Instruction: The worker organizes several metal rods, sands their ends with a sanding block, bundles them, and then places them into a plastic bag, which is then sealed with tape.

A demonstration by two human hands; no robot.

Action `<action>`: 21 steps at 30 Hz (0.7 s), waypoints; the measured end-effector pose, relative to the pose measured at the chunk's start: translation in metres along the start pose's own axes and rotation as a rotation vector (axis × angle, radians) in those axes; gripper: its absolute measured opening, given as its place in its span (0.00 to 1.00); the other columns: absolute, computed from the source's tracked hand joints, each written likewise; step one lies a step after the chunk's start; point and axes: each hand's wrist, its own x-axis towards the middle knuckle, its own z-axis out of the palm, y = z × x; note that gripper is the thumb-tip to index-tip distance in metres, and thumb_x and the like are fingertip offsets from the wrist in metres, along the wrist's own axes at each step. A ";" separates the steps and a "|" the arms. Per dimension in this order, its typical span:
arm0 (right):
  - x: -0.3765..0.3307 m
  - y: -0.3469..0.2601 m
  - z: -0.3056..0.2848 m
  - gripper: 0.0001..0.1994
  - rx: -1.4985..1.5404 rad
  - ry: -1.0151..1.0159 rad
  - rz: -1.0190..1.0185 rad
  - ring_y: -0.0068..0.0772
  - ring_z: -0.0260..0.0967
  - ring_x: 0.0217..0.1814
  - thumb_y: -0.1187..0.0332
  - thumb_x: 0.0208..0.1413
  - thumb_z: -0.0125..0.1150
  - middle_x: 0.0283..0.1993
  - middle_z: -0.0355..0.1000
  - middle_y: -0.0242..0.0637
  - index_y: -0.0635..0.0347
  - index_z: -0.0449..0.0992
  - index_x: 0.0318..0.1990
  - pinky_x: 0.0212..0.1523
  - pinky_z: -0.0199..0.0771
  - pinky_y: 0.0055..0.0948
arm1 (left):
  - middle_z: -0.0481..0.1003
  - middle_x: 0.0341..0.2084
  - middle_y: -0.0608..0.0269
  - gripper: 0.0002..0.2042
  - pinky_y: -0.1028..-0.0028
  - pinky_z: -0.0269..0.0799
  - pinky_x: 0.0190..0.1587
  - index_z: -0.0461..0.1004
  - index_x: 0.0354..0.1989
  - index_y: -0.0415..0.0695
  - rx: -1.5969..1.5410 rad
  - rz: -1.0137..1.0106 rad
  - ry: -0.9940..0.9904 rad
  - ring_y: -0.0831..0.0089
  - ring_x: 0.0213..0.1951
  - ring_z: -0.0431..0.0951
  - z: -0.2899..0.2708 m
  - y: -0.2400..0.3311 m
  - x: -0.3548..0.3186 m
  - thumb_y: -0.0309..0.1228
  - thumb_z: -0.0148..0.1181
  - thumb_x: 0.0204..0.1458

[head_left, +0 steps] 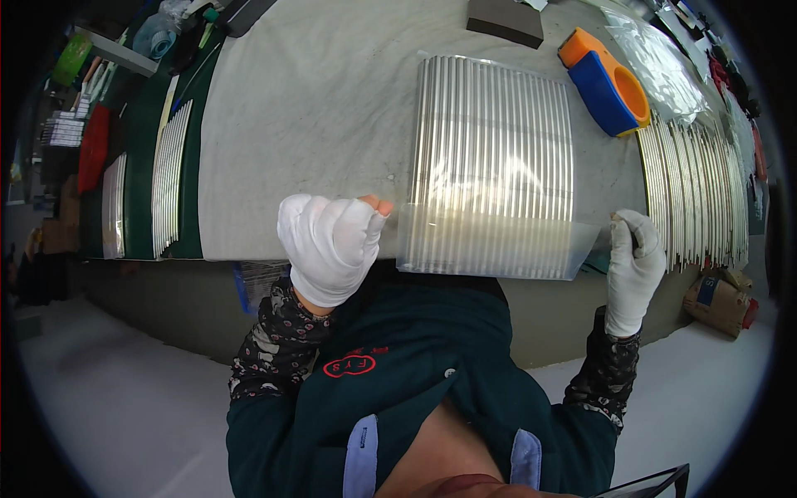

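In front of me lies a flat row of shiny silver metal rods [498, 133], side by side in clear plastic. A band of translucent plastic film [498, 236] crosses the near end of the row. My right hand [635, 261], in a white glove, pinches the film's right end between thumb and finger. My left hand [332, 245], in a white glove with bare fingertips, is closed at the film's left end. The film's edge is faint there, and the grip itself is partly hidden by the curled fingers.
A blue and orange tape dispenser [610, 87] stands at the back right, near clear plastic bags [656, 62]. More silver rods [693, 191] lie at the right, others [172, 178] on the green mat at left. A dark block [505, 22] sits at the far edge.
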 end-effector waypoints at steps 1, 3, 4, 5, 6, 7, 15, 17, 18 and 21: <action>0.000 0.002 0.002 0.02 -0.002 -0.002 0.000 0.25 0.68 0.30 0.80 0.49 0.55 0.29 0.71 0.36 0.65 0.72 0.30 0.34 0.67 0.20 | 0.70 0.19 0.68 0.08 0.70 0.58 0.28 0.68 0.26 0.47 -0.001 -0.002 -0.001 0.67 0.20 0.64 0.001 0.000 0.000 0.28 0.64 0.42; 0.005 0.010 0.011 0.02 -0.022 -0.049 -0.038 0.25 0.68 0.30 0.80 0.49 0.55 0.29 0.72 0.36 0.65 0.72 0.30 0.34 0.68 0.20 | 0.69 0.18 0.69 0.08 0.70 0.58 0.28 0.68 0.25 0.47 0.042 -0.028 -0.139 0.68 0.20 0.64 0.005 -0.002 0.001 0.29 0.63 0.43; 0.007 0.014 0.016 0.02 -0.054 -0.047 -0.092 0.26 0.69 0.30 0.80 0.48 0.56 0.29 0.72 0.37 0.65 0.73 0.30 0.33 0.68 0.21 | 0.69 0.18 0.69 0.08 0.70 0.58 0.28 0.68 0.25 0.47 0.038 -0.027 -0.137 0.68 0.20 0.64 0.007 -0.002 0.001 0.29 0.63 0.43; 0.007 0.017 0.020 0.02 -0.056 -0.046 -0.092 0.26 0.69 0.30 0.80 0.48 0.56 0.29 0.72 0.37 0.65 0.73 0.30 0.33 0.68 0.21 | 0.69 0.18 0.69 0.07 0.70 0.58 0.28 0.68 0.25 0.47 0.051 -0.036 -0.189 0.68 0.20 0.64 0.008 -0.003 0.001 0.29 0.63 0.44; 0.007 0.019 0.023 0.01 -0.039 -0.055 -0.056 0.27 0.69 0.29 0.80 0.49 0.56 0.28 0.72 0.37 0.65 0.73 0.29 0.33 0.69 0.21 | 0.69 0.18 0.69 0.07 0.70 0.58 0.27 0.68 0.24 0.47 0.064 -0.045 -0.239 0.68 0.19 0.64 0.009 -0.003 0.001 0.29 0.63 0.44; 0.007 0.019 0.024 0.01 -0.022 -0.063 -0.019 0.27 0.70 0.29 0.79 0.49 0.56 0.28 0.72 0.37 0.64 0.73 0.29 0.32 0.69 0.22 | 0.69 0.18 0.69 0.07 0.70 0.58 0.27 0.68 0.24 0.47 0.060 -0.044 -0.236 0.68 0.19 0.64 0.010 -0.003 0.002 0.29 0.63 0.44; 0.013 0.013 0.035 0.01 -0.263 -0.083 -0.143 0.41 0.69 0.30 0.75 0.46 0.57 0.27 0.72 0.39 0.60 0.72 0.28 0.33 0.69 0.34 | 0.65 0.12 0.64 0.08 0.67 0.57 0.23 0.66 0.20 0.47 -0.045 -0.161 -0.292 0.65 0.18 0.67 0.019 -0.006 0.005 0.31 0.61 0.43; 0.013 0.017 0.033 0.05 -0.304 -0.061 -0.262 0.40 0.69 0.29 0.73 0.45 0.59 0.24 0.70 0.37 0.59 0.71 0.31 0.31 0.68 0.34 | 0.64 0.12 0.64 0.08 0.66 0.57 0.23 0.66 0.21 0.47 -0.066 -0.166 -0.279 0.64 0.18 0.67 0.020 -0.005 0.006 0.31 0.60 0.44; 0.012 0.010 0.033 0.07 -0.372 -0.112 -0.149 0.39 0.69 0.29 0.72 0.45 0.60 0.23 0.69 0.36 0.59 0.70 0.33 0.31 0.68 0.34 | 0.64 0.12 0.64 0.08 0.66 0.57 0.24 0.66 0.21 0.47 -0.057 -0.161 -0.276 0.64 0.18 0.67 0.020 -0.005 0.005 0.31 0.60 0.44; 0.021 -0.007 0.025 0.17 -0.488 -0.166 0.023 0.37 0.69 0.30 0.67 0.42 0.64 0.25 0.68 0.36 0.62 0.68 0.39 0.31 0.69 0.33 | 0.67 0.14 0.64 0.07 0.67 0.58 0.25 0.67 0.21 0.47 -0.032 -0.177 -0.291 0.64 0.19 0.68 0.017 -0.006 0.002 0.30 0.61 0.43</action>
